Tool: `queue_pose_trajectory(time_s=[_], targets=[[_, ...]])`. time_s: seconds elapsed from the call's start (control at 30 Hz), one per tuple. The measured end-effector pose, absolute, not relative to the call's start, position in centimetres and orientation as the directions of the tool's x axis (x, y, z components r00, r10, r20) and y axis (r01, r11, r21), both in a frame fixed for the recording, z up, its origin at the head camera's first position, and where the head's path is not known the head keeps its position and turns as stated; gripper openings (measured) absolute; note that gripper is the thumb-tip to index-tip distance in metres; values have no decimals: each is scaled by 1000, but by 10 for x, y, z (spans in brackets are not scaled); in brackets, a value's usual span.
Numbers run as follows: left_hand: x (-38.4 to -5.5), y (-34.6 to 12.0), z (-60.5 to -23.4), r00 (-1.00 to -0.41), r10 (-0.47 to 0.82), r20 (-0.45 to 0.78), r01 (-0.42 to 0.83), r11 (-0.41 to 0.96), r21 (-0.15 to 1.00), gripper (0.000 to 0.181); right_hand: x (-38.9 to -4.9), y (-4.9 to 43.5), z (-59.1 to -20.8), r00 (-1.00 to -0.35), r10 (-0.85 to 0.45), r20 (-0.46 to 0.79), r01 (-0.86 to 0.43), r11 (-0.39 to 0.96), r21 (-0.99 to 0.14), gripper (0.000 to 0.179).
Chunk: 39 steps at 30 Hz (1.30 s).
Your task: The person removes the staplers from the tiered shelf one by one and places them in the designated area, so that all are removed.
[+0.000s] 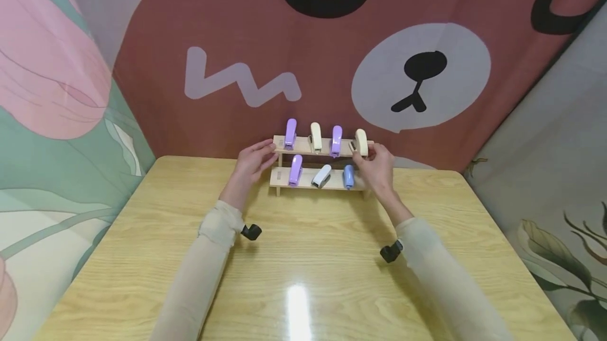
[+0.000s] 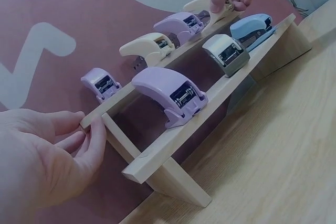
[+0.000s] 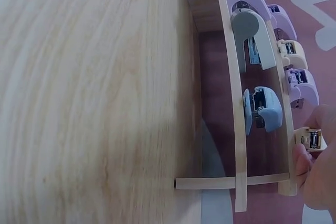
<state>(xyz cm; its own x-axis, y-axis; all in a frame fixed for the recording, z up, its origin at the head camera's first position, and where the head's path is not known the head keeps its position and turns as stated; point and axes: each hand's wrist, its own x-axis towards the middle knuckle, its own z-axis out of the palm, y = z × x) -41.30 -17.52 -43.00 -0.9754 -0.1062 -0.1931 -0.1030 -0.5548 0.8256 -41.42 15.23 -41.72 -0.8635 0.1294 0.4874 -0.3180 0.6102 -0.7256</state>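
A two-tier wooden rack point(image 1: 310, 187) stands on the table with staplers on both tiers. My left hand point(image 1: 254, 161) pinches the left end of the upper tier, thumb and fingers around the board in the left wrist view. At the opposite end, my right hand point(image 1: 378, 167) holds a cream stapler point(image 1: 362, 142) between thumb and fingers. Along the upper tier stand a purple stapler point(image 1: 291, 134), another cream stapler point(image 1: 315, 137) and a second purple one point(image 1: 336, 140). Below them are a purple stapler point(image 1: 295, 170), a slanted white-and-grey stapler point(image 1: 322, 176) and a blue stapler point(image 1: 349, 176).
The wooden table point(image 1: 303, 251) spreads out in front of the rack. Right behind it hangs a reddish-brown curtain point(image 1: 227, 130) with a bear print, and patterned cloth point(image 1: 57, 172) flanks the left side. Each wrist carries a small black camera point(image 1: 252, 232).
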Motion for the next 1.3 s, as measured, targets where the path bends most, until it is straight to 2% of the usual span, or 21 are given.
queue_pose_trajectory(time_s=[0.2,0.8,1.3], targets=[[-413,-176,-431,-976,-108,-190,-99,-558,824,38,-408,155,-418,-864,140,483,-317,593,-740,28],[-411,-175,-433,-975,-99,-197,-108,-567,817,40,-391,196,-412,-801,174,573,-361,624,-693,23],[-411,-175,-438,-978,-90,-191,-101,-593,799,39,-382,252,-434,-831,259,492,-219,661,-717,32]])
